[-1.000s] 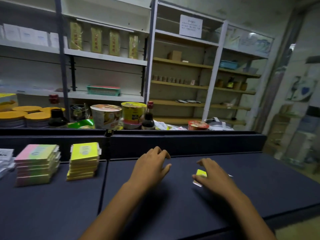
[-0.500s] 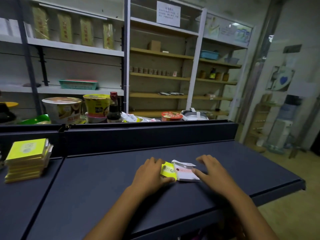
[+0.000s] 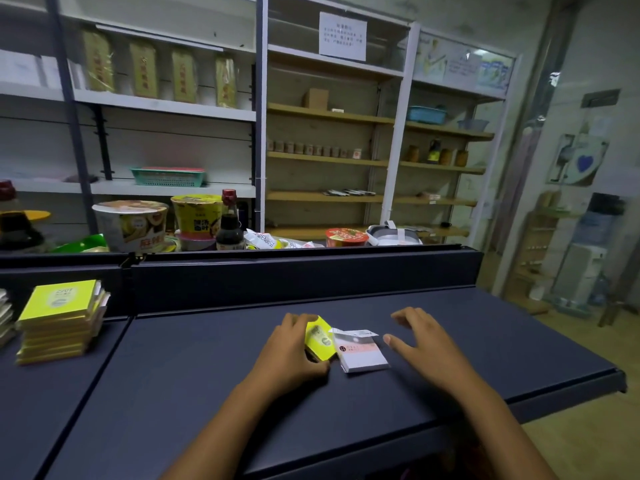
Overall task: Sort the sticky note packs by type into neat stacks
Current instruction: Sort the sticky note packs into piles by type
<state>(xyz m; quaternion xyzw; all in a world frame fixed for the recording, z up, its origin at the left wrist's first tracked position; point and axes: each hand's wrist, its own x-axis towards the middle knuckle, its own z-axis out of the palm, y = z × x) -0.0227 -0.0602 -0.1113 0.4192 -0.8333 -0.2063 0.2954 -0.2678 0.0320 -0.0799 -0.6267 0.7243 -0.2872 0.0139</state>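
On the dark blue shelf top (image 3: 194,386), near its middle, the left hand (image 3: 289,351) grips a yellow sticky note pack (image 3: 320,337), fingers curled over its left edge and thumb under its near corner. The pack is tilted, its right side lifted off the surface, one corner pointing up and away; its glossy printed face turns toward the camera. It is roughly square, so no long axis shows.

Just right of it, touching or overlapping its lower edge, a white and pink sticky note pack (image 3: 362,351) lies flat. It is a thick rectangular paper block, long axis running from near to far, with a pink band across the cover and a loose white wrapper flap sticking out at its far end.

The right hand (image 3: 420,341) hovers just right of this pack, fingers spread wide and loosely bent, holding nothing; whether the thumb tip touches the pack cannot be told.

Far to the left, a neat stack of yellow packs (image 3: 59,322) stands on the adjoining shelf section, edges squared and the top face a smooth yellow-green with a small oval label.

Behind the shelf's raised back rail stand instant noodle bowls (image 3: 131,221) and a dark sauce bottle (image 3: 229,225).
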